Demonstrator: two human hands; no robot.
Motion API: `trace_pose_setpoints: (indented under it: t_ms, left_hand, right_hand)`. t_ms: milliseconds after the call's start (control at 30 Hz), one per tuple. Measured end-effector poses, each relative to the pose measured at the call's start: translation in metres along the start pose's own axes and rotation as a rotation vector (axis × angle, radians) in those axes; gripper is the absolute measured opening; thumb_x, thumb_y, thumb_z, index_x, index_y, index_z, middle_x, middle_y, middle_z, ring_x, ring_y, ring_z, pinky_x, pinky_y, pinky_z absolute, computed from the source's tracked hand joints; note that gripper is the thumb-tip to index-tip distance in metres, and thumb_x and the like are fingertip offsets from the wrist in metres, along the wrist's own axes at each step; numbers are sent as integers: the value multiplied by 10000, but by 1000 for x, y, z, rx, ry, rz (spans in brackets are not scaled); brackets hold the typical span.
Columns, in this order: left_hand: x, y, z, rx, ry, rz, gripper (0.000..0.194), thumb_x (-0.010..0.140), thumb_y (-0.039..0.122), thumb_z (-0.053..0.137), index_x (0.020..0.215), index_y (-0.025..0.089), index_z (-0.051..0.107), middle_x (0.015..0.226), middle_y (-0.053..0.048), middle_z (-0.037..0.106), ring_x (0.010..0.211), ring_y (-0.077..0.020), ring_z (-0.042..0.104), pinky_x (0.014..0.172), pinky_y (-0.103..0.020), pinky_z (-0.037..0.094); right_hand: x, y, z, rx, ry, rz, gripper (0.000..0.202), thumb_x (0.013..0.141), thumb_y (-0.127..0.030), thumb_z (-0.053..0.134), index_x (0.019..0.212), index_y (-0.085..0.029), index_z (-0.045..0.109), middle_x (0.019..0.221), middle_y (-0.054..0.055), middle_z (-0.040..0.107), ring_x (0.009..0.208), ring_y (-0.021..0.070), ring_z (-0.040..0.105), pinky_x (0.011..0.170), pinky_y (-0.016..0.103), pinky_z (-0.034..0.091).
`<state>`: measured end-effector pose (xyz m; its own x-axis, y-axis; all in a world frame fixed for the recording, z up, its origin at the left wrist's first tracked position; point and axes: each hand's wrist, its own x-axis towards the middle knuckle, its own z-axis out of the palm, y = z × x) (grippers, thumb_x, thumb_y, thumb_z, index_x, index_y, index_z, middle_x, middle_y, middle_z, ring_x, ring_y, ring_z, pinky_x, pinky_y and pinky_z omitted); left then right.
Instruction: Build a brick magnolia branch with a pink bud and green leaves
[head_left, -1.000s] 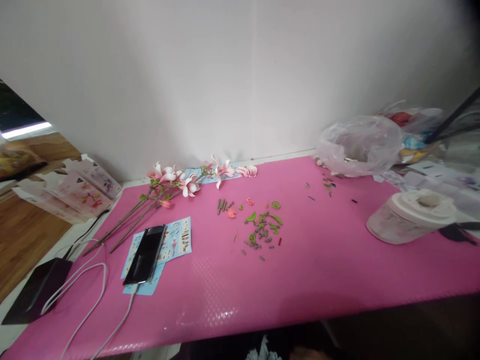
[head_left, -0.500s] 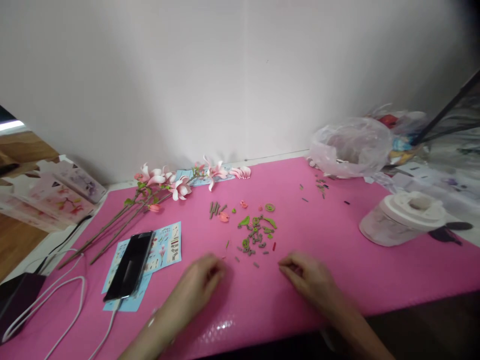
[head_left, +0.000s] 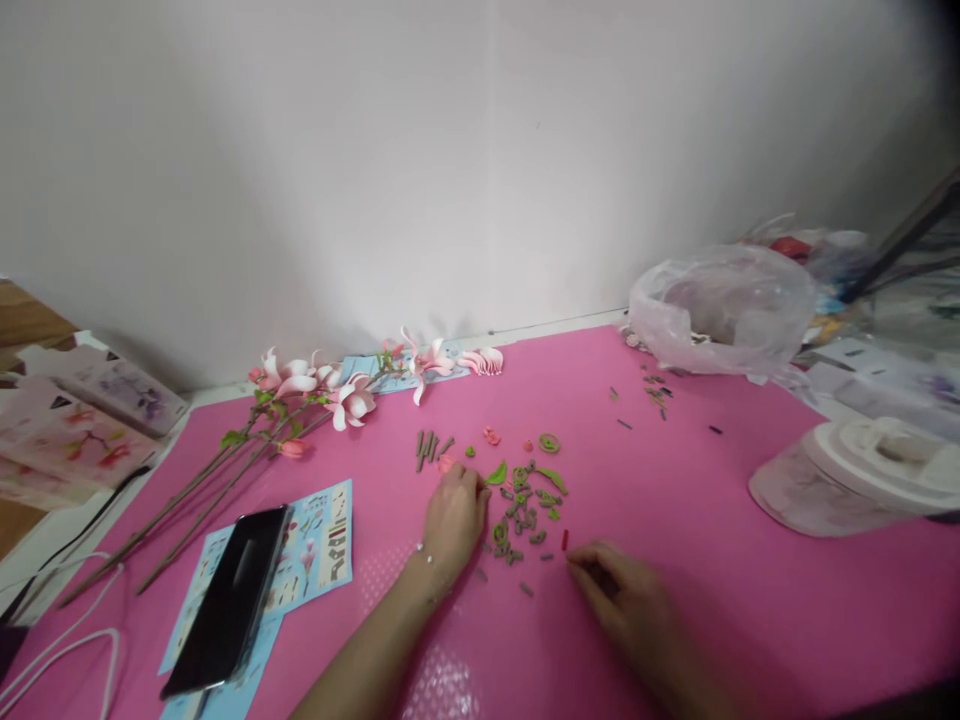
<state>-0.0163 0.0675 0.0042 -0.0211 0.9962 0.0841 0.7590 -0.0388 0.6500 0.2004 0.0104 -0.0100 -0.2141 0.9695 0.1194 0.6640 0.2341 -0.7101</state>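
Note:
My left hand [head_left: 456,510] reaches over the left side of the loose parts, fingers bent together and tips mostly hidden. It partly covers a pink flower piece [head_left: 445,463], and a green leaf piece [head_left: 497,474] lies just right of its fingertips. My right hand [head_left: 626,595] rests low on the right, thumb and fingers drawn together in a pinch. Whatever is in either hand, if anything, does not show. Close to the right fingertips lies a small red piece [head_left: 565,540]. Between the hands is a pile of green and grey-brown pieces [head_left: 517,505].
Assembled magnolia stems [head_left: 281,410] lie at the left above a phone [head_left: 229,600] on printed instruction sheets [head_left: 330,540]. Several brown sticks [head_left: 429,448] lie beyond my left hand. A plastic bag [head_left: 720,310] and a white lidded container [head_left: 847,475] stand at the right.
My left hand has moved forward and right, up to the parts. My right hand stays close to the red piece. The view has tipped and shifted slightly.

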Motion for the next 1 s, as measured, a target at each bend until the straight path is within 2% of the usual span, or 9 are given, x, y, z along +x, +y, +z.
trace_pose_setpoints:
  t_ms: [167, 333, 400, 500, 633, 733, 833, 1000]
  left_hand:
    - [-4, 2, -11, -195, 22, -60, 114, 809, 199, 530, 701, 187, 564, 683, -15, 565, 639, -177, 511, 620, -296, 380]
    - [-30, 16, -24, -501, -16, -210, 200, 808, 342, 558, 720, 168, 599, 616, -14, 621, 591, -166, 570, 561, -264, 435]
    - [-42, 18, -25, -609, -51, -258, 200, 771, 341, 608, 705, 152, 622, 643, -40, 669, 626, -174, 613, 597, -268, 469]
    - [-53, 12, -25, -717, -29, -328, 179, 705, 322, 679, 714, 150, 631, 655, -32, 675, 624, -161, 615, 582, -248, 473]
    - [-55, -3, -25, -815, 60, -417, 271, 679, 334, 711, 878, 154, 675, 720, -19, 678, 639, -134, 596, 582, -223, 466]
    - [-54, -8, -24, -877, 98, -464, 291, 665, 363, 725, 854, 142, 714, 639, -4, 650, 576, -118, 556, 553, -218, 452]
    - [-55, -9, -25, -893, 110, -465, 271, 674, 376, 711, 817, 147, 725, 619, 2, 649, 561, -114, 546, 568, -226, 466]
    - [-56, -12, -30, -895, 139, -495, 229, 671, 316, 720, 835, 157, 732, 781, -45, 729, 748, -168, 634, 720, -266, 505]
  right_hand:
    - [0, 0, -1, 9, 5, 31, 193, 857, -267, 472, 786, -193, 637, 728, 32, 648, 650, 167, 601, 607, 269, 467]
    - [-6, -7, -7, 103, -43, 48, 159, 838, -228, 489, 808, -184, 639, 775, 48, 656, 702, 177, 610, 642, 277, 486]
    - [-11, -14, -8, 92, -72, 45, 152, 841, -206, 485, 804, -183, 631, 793, 52, 652, 733, 182, 608, 668, 286, 484]
    - [-17, -24, -2, 43, -105, 67, 157, 849, -183, 470, 788, -181, 615, 795, 51, 640, 731, 181, 598, 666, 291, 473]
    - [-21, -37, 14, -16, -116, 112, 143, 851, -188, 475, 802, -182, 608, 807, 49, 630, 748, 186, 593, 676, 293, 464]
    - [-16, -46, 23, -80, -100, 121, 113, 841, -199, 503, 818, -192, 613, 825, 49, 635, 770, 193, 590, 684, 292, 453]
    - [-8, -52, 29, -146, -122, 109, 106, 831, -185, 517, 777, -194, 607, 786, 38, 634, 719, 183, 585, 624, 270, 426]
    - [13, -52, 38, -195, -116, 145, 148, 853, -206, 502, 742, -193, 599, 723, 23, 643, 636, 169, 580, 565, 254, 379]
